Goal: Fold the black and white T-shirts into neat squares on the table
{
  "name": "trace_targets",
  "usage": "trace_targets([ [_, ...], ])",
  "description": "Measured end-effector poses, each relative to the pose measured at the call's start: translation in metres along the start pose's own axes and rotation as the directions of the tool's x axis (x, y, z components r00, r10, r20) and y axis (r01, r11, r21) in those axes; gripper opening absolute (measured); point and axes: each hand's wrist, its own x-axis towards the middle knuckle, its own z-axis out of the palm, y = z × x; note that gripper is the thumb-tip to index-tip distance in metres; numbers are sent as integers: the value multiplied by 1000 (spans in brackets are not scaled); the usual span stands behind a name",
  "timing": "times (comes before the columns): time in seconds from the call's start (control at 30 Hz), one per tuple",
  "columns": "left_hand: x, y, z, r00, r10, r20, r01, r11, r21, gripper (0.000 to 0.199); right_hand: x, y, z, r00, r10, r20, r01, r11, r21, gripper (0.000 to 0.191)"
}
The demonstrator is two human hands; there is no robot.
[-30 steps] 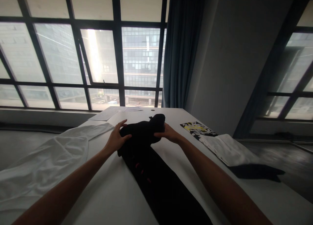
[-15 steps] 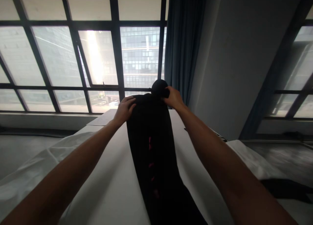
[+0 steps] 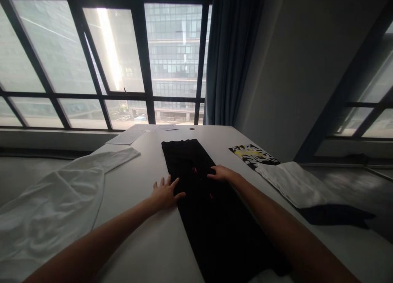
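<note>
A black garment (image 3: 211, 217) with small pink marks lies lengthwise on the white table (image 3: 138, 242), folded into a long strip. Its exact kind is hard to make out in the dim light. My left hand (image 3: 167, 193) rests at the strip's left edge, fingers spread, the tips on the cloth. On the right edge lies my right hand (image 3: 221, 173), its fingers stretched out over the fabric. Neither hand grips the cloth.
A crumpled white cloth (image 3: 67, 189) covers the table's left side. Papers (image 3: 125, 135) lie at the far left corner. Along the right edge are a black, white and yellow patterned cloth (image 3: 253, 154), a folded white cloth (image 3: 297, 184) and a dark cloth (image 3: 334, 214).
The far end of the black garment has come down from raised onto the table. Both hands have let go of it and moved nearer to me along its edges. The view has tilted down.
</note>
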Motion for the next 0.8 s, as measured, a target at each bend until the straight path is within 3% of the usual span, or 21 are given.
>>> trace_targets([
  [0.2,-33,19,-2,998,63,-2,-63,998,-10,77,-51,22,1,992,75,-98,-75,997,2,73],
  [0.3,-50,29,-5,993,110,-53,-113,991,-76,77,-78,22,0,997,84,2,-83,990,112,80],
  [0.4,-65,41,1,970,215,-117,-236,948,-212,76,-99,18,1,988,104,115,-126,971,204,83],
  [0.57,-79,55,13,943,279,-181,-322,900,-294,66,-121,12,8,988,72,135,-103,964,243,84],
  [0.67,-78,46,4,940,282,-192,-331,888,-319,55,-131,10,13,999,-15,32,6,965,260,90],
  [0.73,-77,30,-12,961,218,-168,-267,883,-385,47,-139,8,15,998,-66,-24,70,959,274,97],
  [0.8,-80,9,-31,979,135,-155,-193,861,-471,40,-147,5,15,996,-71,47,52,946,321,101],
])
